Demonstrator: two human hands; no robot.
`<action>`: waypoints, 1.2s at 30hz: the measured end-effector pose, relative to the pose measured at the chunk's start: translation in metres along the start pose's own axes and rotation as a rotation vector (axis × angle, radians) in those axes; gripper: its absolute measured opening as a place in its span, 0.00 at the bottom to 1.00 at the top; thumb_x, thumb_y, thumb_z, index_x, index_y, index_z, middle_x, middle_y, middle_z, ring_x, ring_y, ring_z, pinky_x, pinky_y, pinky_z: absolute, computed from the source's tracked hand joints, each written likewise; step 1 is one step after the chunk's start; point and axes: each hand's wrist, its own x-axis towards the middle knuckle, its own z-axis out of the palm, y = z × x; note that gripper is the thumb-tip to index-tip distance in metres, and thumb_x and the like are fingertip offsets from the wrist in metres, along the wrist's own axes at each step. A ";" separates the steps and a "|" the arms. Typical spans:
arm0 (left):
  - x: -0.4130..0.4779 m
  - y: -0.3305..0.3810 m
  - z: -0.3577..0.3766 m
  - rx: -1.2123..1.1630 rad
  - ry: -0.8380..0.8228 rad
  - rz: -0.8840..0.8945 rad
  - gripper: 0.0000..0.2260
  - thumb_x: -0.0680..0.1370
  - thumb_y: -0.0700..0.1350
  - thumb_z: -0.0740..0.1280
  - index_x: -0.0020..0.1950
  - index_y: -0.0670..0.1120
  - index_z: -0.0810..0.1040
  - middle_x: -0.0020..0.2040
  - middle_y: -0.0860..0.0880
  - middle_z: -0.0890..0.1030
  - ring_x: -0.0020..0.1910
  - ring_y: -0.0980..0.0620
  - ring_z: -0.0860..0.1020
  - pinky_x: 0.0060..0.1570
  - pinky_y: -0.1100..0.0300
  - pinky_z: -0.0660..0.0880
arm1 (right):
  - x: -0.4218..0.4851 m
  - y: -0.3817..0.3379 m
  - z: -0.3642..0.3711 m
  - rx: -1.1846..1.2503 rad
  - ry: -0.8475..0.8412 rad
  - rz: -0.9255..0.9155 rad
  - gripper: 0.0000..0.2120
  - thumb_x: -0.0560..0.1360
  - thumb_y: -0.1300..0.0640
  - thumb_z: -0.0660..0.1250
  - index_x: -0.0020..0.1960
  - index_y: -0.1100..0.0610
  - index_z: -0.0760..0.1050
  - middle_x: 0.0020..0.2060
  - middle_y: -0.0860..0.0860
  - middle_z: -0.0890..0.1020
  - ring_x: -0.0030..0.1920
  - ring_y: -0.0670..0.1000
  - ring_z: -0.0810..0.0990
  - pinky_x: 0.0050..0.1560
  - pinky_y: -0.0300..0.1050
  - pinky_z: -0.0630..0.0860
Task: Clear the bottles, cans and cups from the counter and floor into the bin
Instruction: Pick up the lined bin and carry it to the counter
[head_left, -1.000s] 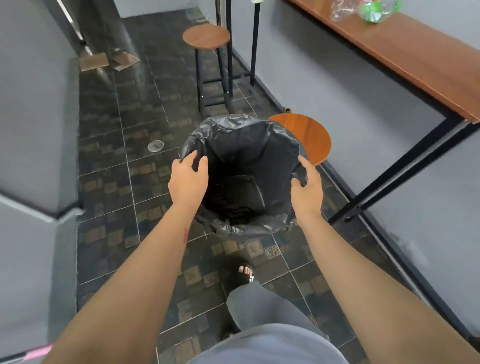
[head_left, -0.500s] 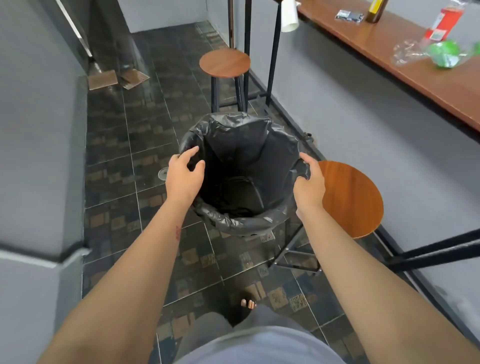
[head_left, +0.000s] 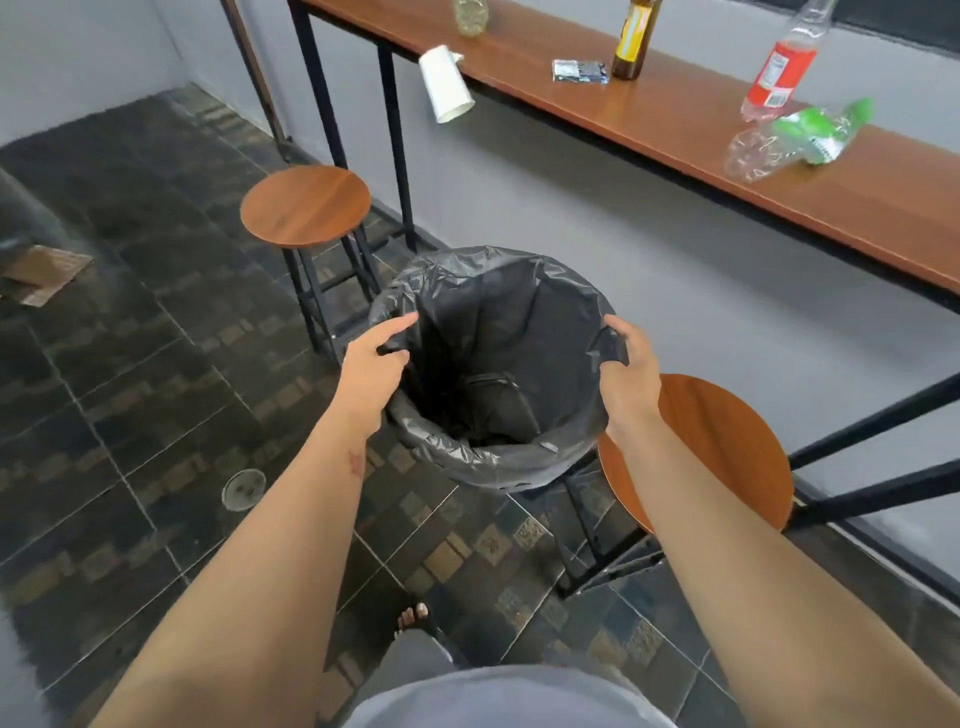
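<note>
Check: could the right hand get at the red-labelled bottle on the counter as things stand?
Probably not yet. The right hand is gripping the bin rim, as is the left hand. The red-labelled bottle stands on the counter with nothing blocking it.

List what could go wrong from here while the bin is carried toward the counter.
1. Both the left hand and right hand grip the black plastic liner at the rim of the round bin; the thin liner might tear or slip off.
2. The round wooden stool sits right beside the bin and could be bumped.
3. The white paper cup overhangs the long wooden counter's edge; a knock may send it to the floor.
</note>
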 end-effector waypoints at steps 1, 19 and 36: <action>0.016 0.004 0.001 -0.010 -0.012 0.009 0.23 0.80 0.31 0.61 0.66 0.55 0.79 0.65 0.57 0.76 0.36 0.62 0.72 0.40 0.68 0.71 | 0.002 -0.005 0.005 0.002 0.032 0.019 0.30 0.79 0.74 0.56 0.68 0.43 0.71 0.69 0.44 0.72 0.49 0.45 0.77 0.57 0.48 0.78; 0.205 0.057 0.082 -0.051 -0.203 0.092 0.26 0.80 0.31 0.60 0.68 0.58 0.76 0.43 0.56 0.73 0.38 0.52 0.66 0.34 0.71 0.67 | 0.111 -0.047 0.037 -0.099 0.363 0.053 0.29 0.80 0.71 0.55 0.70 0.43 0.69 0.69 0.48 0.73 0.39 0.48 0.79 0.29 0.35 0.72; 0.277 0.086 0.152 0.051 -0.429 0.077 0.21 0.83 0.35 0.58 0.67 0.56 0.78 0.42 0.59 0.75 0.34 0.60 0.68 0.30 0.77 0.66 | 0.143 -0.048 0.034 -0.239 0.538 0.098 0.25 0.80 0.67 0.59 0.73 0.47 0.66 0.72 0.49 0.70 0.63 0.55 0.77 0.54 0.47 0.79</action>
